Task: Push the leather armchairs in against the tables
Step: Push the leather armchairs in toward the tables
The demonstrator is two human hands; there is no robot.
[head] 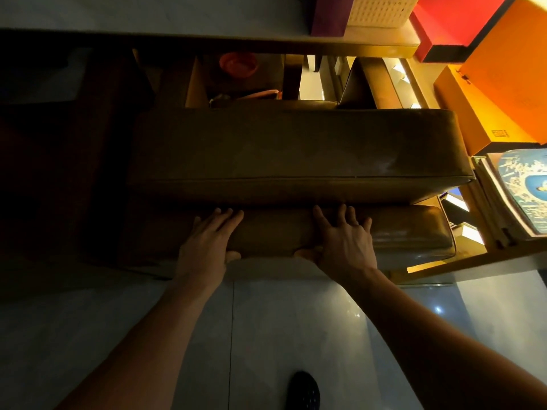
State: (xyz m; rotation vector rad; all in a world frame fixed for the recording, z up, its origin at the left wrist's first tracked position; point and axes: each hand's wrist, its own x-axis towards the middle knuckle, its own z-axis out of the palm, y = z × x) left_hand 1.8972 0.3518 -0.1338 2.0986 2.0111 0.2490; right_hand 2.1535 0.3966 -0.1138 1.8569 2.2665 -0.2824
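A brown leather armchair (296,149) fills the middle of the head view, seen from above and behind. My left hand (207,241) and my right hand (344,241) both lie on its top back cushion, fingers spread over the top and thumbs hooked under the near edge. The hands sit about a forearm's width apart. Beyond the chair runs the wooden edge of a table (266,44), with the chair's front tucked partly beneath it. The chair's left side is lost in deep shadow.
Orange boxes (503,93) and a red box (455,22) stand at the right, with a stack of magazines (515,193) on a wooden shelf. A red bowl (238,64) shows under the table. Pale tiled floor (266,335) lies below me, with my dark shoe (303,392) on it.
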